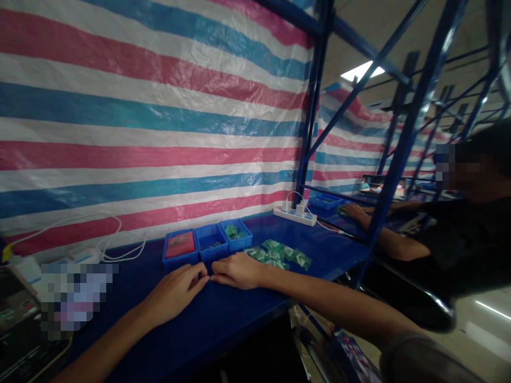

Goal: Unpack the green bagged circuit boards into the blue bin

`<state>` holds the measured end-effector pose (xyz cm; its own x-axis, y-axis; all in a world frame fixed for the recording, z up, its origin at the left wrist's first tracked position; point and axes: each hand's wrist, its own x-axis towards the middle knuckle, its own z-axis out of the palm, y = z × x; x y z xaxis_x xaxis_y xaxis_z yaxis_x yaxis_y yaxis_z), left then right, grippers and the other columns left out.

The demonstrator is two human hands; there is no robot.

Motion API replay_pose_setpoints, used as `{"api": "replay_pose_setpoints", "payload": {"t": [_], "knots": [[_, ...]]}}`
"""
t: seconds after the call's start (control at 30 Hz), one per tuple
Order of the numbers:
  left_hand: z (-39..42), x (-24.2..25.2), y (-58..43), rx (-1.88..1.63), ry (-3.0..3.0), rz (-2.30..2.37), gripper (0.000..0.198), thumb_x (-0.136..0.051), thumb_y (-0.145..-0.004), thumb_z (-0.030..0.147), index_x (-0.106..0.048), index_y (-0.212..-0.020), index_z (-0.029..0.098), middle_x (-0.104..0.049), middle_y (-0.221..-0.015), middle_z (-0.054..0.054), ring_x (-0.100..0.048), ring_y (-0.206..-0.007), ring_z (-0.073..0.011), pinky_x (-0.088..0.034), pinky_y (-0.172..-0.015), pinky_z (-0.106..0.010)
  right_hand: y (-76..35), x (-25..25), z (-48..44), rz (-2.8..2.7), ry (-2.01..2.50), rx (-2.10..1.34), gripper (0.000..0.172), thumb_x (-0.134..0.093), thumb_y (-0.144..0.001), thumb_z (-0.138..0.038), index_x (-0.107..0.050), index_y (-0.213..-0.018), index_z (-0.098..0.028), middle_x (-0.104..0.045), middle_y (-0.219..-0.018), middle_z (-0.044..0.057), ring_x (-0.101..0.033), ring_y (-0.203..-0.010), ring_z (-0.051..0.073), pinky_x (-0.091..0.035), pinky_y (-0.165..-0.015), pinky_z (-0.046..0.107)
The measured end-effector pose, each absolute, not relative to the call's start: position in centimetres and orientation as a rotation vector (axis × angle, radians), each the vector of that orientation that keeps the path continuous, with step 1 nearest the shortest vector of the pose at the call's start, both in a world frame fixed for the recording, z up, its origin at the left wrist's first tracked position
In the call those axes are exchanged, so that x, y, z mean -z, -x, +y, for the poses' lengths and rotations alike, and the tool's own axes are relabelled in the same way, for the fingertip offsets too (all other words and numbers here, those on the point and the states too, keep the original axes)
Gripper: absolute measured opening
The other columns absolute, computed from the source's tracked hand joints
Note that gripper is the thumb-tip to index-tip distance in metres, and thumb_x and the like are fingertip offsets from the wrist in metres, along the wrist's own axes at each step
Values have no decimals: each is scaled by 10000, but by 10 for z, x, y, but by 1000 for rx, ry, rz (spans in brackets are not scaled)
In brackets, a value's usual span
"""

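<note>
Over the blue tabletop (239,314), my left hand (174,292) and my right hand (237,270) come together, fingertips almost meeting. Each has its fingers closed in a pinch; whatever is between them is too small or hidden to make out. Just beyond them stand blue bins in a row: the left bin (164,255) contains a flat red packet (180,244), the middle bin (217,256) some small dark pieces, and the right bin (241,245) green pieces. Several small green packets (275,254) lie in a loose pile to the right of my right hand.
A white power strip (295,215) with plugs sits at the back right beside a blue metal post (309,133). White cables (123,258) and a dark device (19,324) occupy the left. Striped sheeting (159,117) hangs behind. Another person (459,239) sits at the right.
</note>
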<state>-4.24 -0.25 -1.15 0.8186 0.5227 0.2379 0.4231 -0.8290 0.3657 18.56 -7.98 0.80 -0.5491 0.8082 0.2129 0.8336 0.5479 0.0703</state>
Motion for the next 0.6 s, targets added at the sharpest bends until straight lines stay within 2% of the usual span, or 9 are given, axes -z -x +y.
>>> {"api": "replay_pose_setpoints", "payload": {"t": [0.13,0.27,0.33,0.47,0.6], "knots": [[-4,11,43,-458,-2697,722,276,-403,-1064,420,-594,-977,240,-640,-871,-6,-622,-820,-201,-382,-741,-304,-189,-27,-88,-2512,1521,306,341,-424,-1109,-451,-627,-1028,-188,-771,-978,85,-727,-807,207,-414,-649,278],[-4,9,42,-432,-2694,750,254,-398,-1060,396,-580,-969,244,-633,-857,-3,-622,-812,-200,-384,-739,-305,-200,-40,-106,-2430,1876,369,557,-528,-992,-678,-640,-1130,-150,-785,-969,178,-759,-803,330,-504,-661,360],[-4,9,42,-427,-2697,751,256,-394,-1061,401,-579,-974,247,-633,-859,-3,-624,-816,-202,-387,-742,-306,-204,-37,-112,-2434,1969,336,607,-524,-981,-698,-629,-1183,-135,-785,-992,202,-768,-835,367,-538,-687,404],[-3,10,42,-437,-2702,737,259,-392,-1065,413,-582,-989,255,-632,-857,0,-626,-814,-202,-389,-741,-306,-204,-22,-114,-2423,1952,292,525,-477,-1044,-597,-573,-1256,-126,-789,-996,194,-776,-864,368,-549,-696,408],[-3,10,42,-455,-2700,733,254,-400,-1063,427,-587,-1013,262,-622,-837,7,-625,-803,-200,-394,-740,-305,-201,-20,-103,-2429,1885,255,461,-517,-1035,-588,-592,-1173,-154,-786,-927,149,-771,-805,329,-509,-652,347]]}}
